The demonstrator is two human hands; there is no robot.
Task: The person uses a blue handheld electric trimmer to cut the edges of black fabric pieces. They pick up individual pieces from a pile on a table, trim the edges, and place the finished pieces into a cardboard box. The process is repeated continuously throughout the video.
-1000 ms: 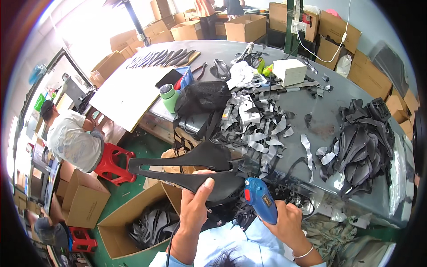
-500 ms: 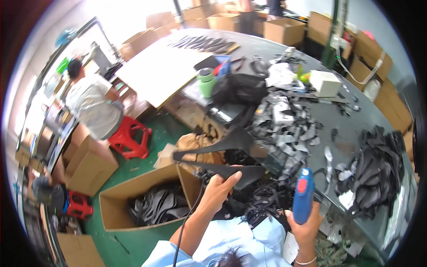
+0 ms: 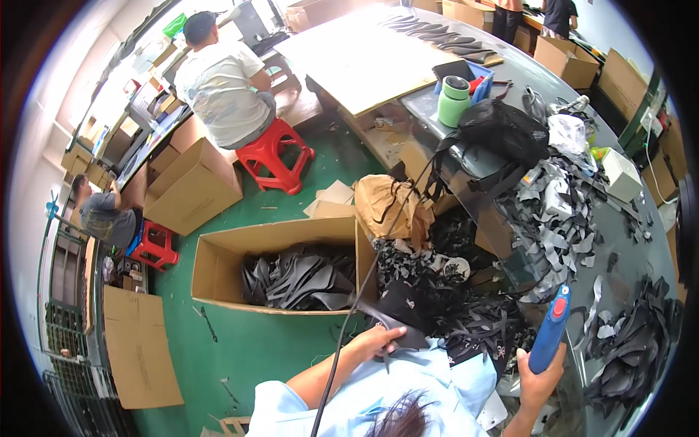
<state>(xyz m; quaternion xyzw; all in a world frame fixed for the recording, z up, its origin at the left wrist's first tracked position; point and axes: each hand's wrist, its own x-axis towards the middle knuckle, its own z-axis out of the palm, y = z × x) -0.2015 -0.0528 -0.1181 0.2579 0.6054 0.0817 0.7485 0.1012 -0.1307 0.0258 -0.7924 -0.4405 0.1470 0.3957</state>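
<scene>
My left hand [image 3: 375,342] pinches a black leather piece [image 3: 399,309] low by my lap, beside the open cardboard box [image 3: 218,262]. My right hand [image 3: 539,375] clamps the blue glue gun [image 3: 551,328] upright; its cord [image 3: 349,320] could snag the piece, I reckon.

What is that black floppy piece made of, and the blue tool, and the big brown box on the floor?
The black piece in the left hand looks like thin, matte leather or faux leather; it bends softly. The blue tool in the right hand looks like smooth hard plastic, with a slight shine and a red button. The open box is plain brown cardboard, with folded flaps.
</scene>
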